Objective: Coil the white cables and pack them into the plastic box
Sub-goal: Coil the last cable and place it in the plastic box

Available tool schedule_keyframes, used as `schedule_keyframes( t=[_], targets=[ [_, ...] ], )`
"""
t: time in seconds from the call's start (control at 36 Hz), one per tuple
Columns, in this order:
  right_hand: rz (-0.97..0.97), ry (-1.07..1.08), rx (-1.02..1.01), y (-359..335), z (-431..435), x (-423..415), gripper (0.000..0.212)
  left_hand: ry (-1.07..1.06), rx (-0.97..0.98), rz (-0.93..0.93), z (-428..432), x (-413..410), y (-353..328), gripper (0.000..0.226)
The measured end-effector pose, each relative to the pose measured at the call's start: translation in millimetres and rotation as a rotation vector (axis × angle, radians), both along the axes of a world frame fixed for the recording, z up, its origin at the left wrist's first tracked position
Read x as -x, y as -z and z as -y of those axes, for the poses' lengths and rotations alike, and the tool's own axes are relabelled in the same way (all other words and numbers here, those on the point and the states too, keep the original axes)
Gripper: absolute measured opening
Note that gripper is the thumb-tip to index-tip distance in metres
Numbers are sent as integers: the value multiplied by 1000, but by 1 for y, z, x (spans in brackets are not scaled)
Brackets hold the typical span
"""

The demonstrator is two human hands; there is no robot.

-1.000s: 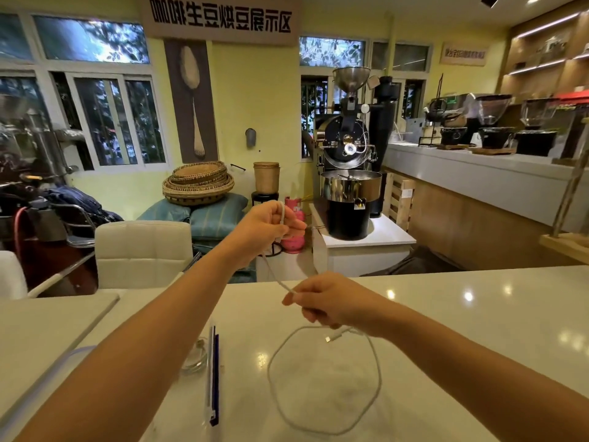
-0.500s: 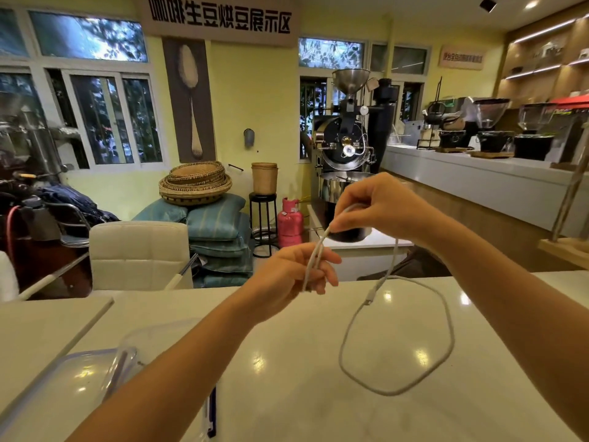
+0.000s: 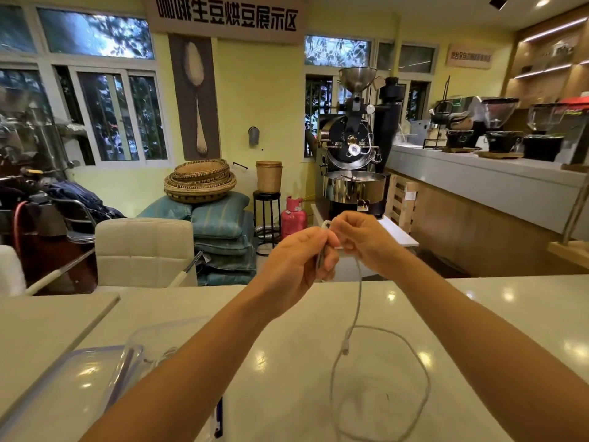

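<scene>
While the plastic box (image 3: 153,342) sits at eight o'clock on the counter (image 3: 287,362), the left hand (image 3: 296,266) and right hand (image 3: 366,244), touching at centre, both pinch the white cable (image 3: 358,301); its loop hangs toward five o'clock.

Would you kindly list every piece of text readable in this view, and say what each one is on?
"咖啡生豆烘豆展示区": large banner on the wall above the windows.
Small wall sign at the upper right: lettering too blurred to read.
Label on the pink gas cylinder: too small to read.
White cable and plastic box: no text visible.
</scene>
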State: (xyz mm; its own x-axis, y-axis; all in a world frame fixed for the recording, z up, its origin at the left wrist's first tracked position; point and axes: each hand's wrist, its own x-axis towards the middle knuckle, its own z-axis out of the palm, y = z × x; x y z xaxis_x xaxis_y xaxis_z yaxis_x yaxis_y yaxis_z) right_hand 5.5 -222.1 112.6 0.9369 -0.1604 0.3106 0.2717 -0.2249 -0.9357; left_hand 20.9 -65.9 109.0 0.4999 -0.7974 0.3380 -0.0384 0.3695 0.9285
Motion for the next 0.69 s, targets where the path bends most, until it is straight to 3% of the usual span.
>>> schedule_keyframes(
  t=[0.06, 0.11, 0.22, 0.31, 0.42, 0.53, 0.69],
  targets=[
    [-41, -52, -80, 13, -10, -4, 29, -20, 11, 14, 2, -2, -4, 35],
    [-120, -72, -173, 25, -24, -6, 48, -47, 17, 20, 5, -7, -7, 33],
    [-290, -138, -364, 44, -55, 1, 32, -147, -25, 95, 10, -18, -8, 32],
    [-381, -204, -357, 49, -67, 8, 26, -322, -101, 215, 12, -29, -4, 31],
    [-481, -220, -138, 48, -70, 16, 25, -430, -131, 279, 8, -44, 2, 29],
    [-503, -180, 306, 40, -66, 26, 33, -511, -137, 334, 1, -58, 5, 29],
    [-241, -83, 764, -4, -59, 36, 28, -544, -176, 358, -6, -68, 13, 27]
  ],
)
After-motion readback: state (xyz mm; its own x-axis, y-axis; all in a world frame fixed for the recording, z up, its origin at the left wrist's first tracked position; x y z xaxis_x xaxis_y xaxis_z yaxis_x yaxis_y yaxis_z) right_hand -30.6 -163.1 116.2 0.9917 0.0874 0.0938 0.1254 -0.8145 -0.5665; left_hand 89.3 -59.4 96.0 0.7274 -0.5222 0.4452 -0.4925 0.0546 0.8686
